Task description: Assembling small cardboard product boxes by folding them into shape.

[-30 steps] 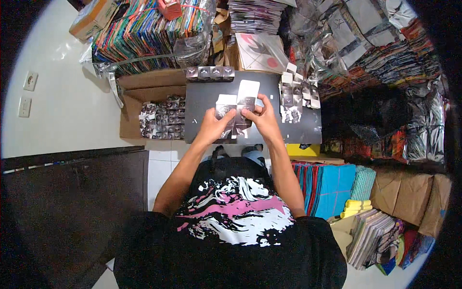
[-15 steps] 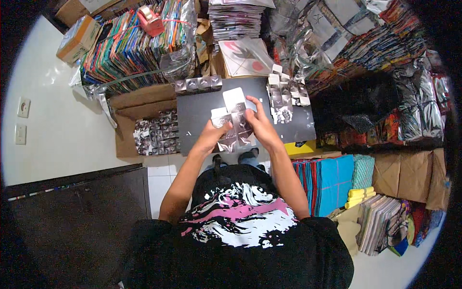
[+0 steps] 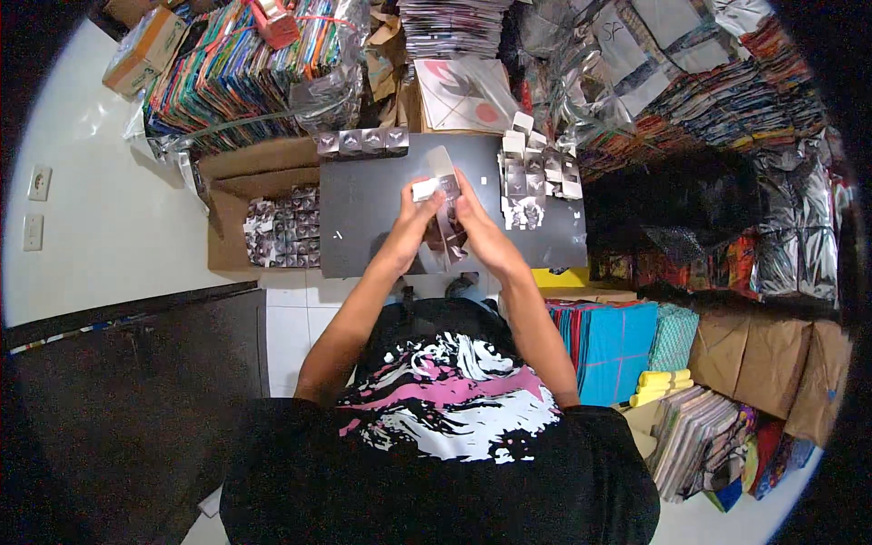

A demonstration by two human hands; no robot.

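Over the dark grey table (image 3: 363,209), a small printed carton (image 3: 446,218) in grey tones is partly folded, its white flaps sticking up at the far end. My left hand (image 3: 409,227) grips its left side, thumb on the front panel. On the other side my right hand (image 3: 481,232) presses along the edge, fingers wrapped behind. Flat unfolded cartons (image 3: 524,186) of the same print lie in an overlapping pile to the right. Near the table's far left edge stands a row of folded small boxes (image 3: 363,142).
Left of the table, an open cardboard box (image 3: 227,222) holds many small printed boxes (image 3: 295,227). Stacked plastic-wrapped packets (image 3: 245,82), a tape dispenser (image 3: 274,25) and a pile of printed sheets (image 3: 454,32) line the back. Wrapped bundles (image 3: 718,100) and blue folded stacks (image 3: 618,350) crowd the right.
The carton was flat and spread wide between my hands; now it is squeezed narrower into a folded shape. My hands have come closer together, and the whole view has shifted slightly.
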